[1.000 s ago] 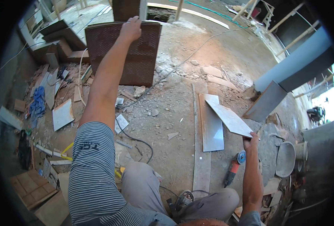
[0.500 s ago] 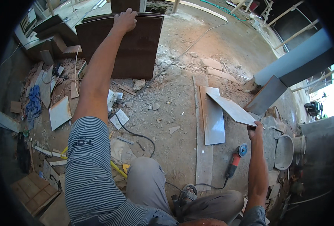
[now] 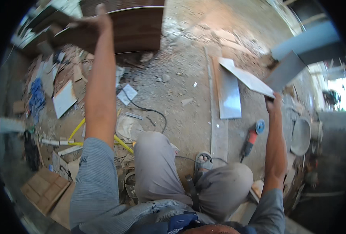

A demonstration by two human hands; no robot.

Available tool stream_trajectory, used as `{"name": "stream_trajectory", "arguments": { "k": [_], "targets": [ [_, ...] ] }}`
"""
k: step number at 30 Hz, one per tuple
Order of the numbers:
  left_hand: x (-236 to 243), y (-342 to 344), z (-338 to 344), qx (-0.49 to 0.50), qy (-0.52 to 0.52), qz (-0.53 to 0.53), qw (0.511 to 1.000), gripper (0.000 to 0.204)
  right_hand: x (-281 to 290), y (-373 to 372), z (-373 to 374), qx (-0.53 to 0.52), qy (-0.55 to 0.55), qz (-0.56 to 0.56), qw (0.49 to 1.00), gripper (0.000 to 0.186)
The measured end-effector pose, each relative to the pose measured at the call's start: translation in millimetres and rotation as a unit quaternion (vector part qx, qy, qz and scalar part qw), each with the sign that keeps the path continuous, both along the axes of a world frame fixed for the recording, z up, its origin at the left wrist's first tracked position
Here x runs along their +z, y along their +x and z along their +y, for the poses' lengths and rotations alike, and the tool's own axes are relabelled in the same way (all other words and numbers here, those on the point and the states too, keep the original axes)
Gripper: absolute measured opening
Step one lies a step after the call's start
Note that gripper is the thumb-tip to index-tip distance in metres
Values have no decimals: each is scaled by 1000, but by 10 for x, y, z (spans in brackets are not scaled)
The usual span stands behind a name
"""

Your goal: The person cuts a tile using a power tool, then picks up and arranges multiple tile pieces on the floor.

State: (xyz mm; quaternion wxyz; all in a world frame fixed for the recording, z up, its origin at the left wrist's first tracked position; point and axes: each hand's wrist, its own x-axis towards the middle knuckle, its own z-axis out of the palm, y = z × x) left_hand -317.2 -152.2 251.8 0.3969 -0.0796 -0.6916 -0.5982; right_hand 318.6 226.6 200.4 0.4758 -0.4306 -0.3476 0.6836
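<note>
Head view: the person crouches on a dusty concrete floor (image 3: 173, 89) strewn with rubble. The left hand (image 3: 99, 21) is stretched far forward and closed on the upper edge of a large dark brown rectangular tile (image 3: 130, 27) that stands nearly upright at the top of the picture; motion blur hides the fingers, so the exact grip cannot be told. The right hand (image 3: 273, 102) is raised at the right side, clamped on the near end of a pale grey oblong tile offcut (image 3: 247, 78), held tilted in the air above a glossy grey rectangular tile (image 3: 229, 93) lying flat on the floor.

Both pieces look stiff, hard and brittle; I judge the brown tile heavy and best held by its edges, the offcut lighter but sharp along its cut side.

An orange angle grinder with a blue disc (image 3: 251, 138) lies just beside the right forearm. A round grey metal bucket (image 3: 300, 136) stands near, at the right; its contents cannot be made out. A brown cardboard box (image 3: 44, 191) at lower left looks closed.
</note>
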Motion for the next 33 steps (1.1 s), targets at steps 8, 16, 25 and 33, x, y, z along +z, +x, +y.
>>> {"name": "stream_trajectory", "arguments": {
  "k": [8,16,25,33],
  "targets": [
    [161,542,-360,-327,354,-429,764,41,277,-358,-360,-30,-21,-41,998,34],
    [-228,1140,-1034,-364,308,-432,765,19,178,-372,-400,-1,-20,-6,1000,41],
    [-319,1564,-1748,-473,343,-415,697,53,22,-121,-447,8,-34,14,999,46],
    [392,2842,-1874,-405,276,-412,768,53,114,-223,-414,7,-20,2,1000,34]
  ]
}}
